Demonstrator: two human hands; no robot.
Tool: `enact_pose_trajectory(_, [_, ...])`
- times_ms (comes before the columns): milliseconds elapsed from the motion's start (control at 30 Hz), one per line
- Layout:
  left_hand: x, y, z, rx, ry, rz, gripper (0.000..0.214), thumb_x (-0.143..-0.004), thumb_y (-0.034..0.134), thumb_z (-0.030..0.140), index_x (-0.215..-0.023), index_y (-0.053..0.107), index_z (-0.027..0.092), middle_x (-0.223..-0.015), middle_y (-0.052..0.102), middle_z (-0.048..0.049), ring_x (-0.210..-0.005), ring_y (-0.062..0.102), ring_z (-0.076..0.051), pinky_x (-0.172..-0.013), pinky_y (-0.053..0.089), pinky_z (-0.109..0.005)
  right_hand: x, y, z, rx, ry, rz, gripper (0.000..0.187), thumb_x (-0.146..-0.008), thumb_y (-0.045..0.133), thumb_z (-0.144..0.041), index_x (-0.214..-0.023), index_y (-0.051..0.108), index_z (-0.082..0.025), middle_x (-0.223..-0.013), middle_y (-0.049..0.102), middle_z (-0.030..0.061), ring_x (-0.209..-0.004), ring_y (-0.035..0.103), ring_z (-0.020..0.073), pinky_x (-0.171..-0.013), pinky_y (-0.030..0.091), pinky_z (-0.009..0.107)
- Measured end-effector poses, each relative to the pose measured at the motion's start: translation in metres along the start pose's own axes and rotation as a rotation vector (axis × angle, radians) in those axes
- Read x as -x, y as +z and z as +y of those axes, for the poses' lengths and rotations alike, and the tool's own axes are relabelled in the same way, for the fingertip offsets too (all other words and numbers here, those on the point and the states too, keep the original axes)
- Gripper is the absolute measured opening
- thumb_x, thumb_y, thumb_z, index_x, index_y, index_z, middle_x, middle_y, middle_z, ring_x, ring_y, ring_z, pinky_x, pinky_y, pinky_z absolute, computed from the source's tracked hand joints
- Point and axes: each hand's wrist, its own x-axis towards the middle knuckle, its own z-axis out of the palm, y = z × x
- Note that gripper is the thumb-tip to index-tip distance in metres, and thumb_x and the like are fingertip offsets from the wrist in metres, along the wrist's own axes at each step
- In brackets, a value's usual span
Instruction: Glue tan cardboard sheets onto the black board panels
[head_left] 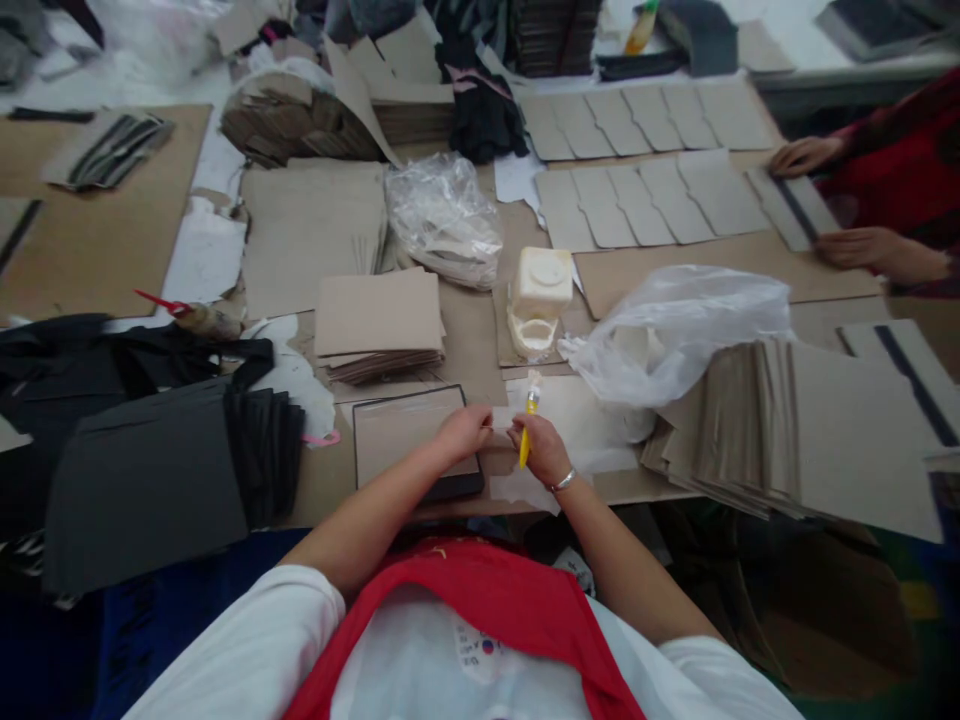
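My right hand [547,450] is closed around a paintbrush [529,430] with a yellow handle, its pale bristles pointing away from me. Close by, my left hand [463,434] has its fingertips pinched together; a thin pale piece may run between the two hands, but it is too small to make out. Under my left wrist lies a cardboard sheet [397,430] with a dark border, on top of dark board. Beyond the brush stands a cream plastic container [541,285] with a cut-open front. Pale paper [585,415] lies beneath and beside my right hand.
A cardboard stack [379,315] sits beyond my left hand. Dark sheets [150,480] pile up at left, and grey boards [847,420] at right. Clear plastic bags [446,220] lie on the table. At right, a co-worker's hands [855,245] hold a board with a dark strip.
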Motion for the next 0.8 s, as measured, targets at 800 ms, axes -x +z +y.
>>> enact_pose_trajectory(800, [0.097, -0.043, -0.160, 0.394, -0.615, 0.705, 0.034, -0.075, 0.061, 0.029, -0.106, 0.051, 0.018, -0.067, 0.059, 0.0026, -0.069, 0.059, -0.015, -0.070, 0.043, -0.027, -0.094, 0.086, -0.085, -0.001, 0.164, 0.018, 0.033, -0.085, 0.047, -0.034, -0.111, 0.048, -0.014, -0.097, 0.061, 0.0152, -0.084, 0.060, 0.0258, -0.074, 0.046, 0.040])
